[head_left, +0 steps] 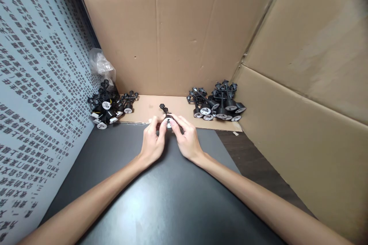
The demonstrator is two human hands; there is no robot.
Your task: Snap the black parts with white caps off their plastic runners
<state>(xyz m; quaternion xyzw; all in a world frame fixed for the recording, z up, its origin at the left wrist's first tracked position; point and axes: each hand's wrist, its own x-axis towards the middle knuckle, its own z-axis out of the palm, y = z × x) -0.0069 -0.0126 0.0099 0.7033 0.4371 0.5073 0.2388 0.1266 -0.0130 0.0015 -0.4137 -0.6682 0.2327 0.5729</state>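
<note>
Both of my hands hold one miniature black street lamp [169, 121] over the near edge of the cardboard. Its round white underside faces me, and its dark lantern-like head [162, 106] points away. My left hand [154, 138] grips the base from the left with thumb and fingers closed. From the right, my right hand [186, 136] pinches the same base, its thumb pressed on the white disc. The fingertips behind the base are hidden. Whatever small detail lies under the thumbs is too small to make out.
A pile of similar lamps [221, 105] lies at the back right. Another heap [106, 107], some with wires, is at the back left beside a clear plastic bag [101, 65]. Cardboard walls [184, 38] stand behind and right, a printed sheet [43, 76] left. A dark mat [161, 199] covers the table.
</note>
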